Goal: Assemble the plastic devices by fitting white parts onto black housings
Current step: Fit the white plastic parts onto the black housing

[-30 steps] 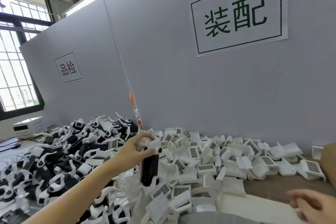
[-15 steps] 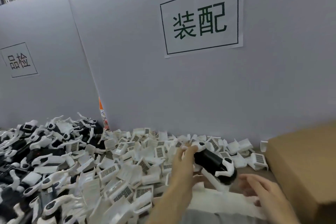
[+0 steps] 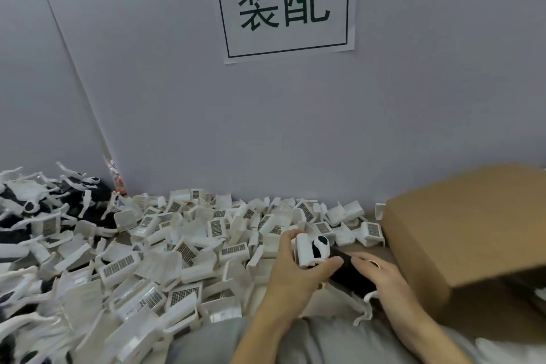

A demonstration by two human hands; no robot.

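Here, left hand [image 3: 291, 272], glossy black housing [image 3: 351, 275]

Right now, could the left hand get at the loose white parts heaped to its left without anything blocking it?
Probably yes. The white parts lie open right beside the left hand, nothing between. But its fingers already grip the device that the right hand also holds, so it must let go first.

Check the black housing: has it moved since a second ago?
Yes. The black housing went from above the mixed pile, left of the wall seam, rightward, now low beside the cardboard box.
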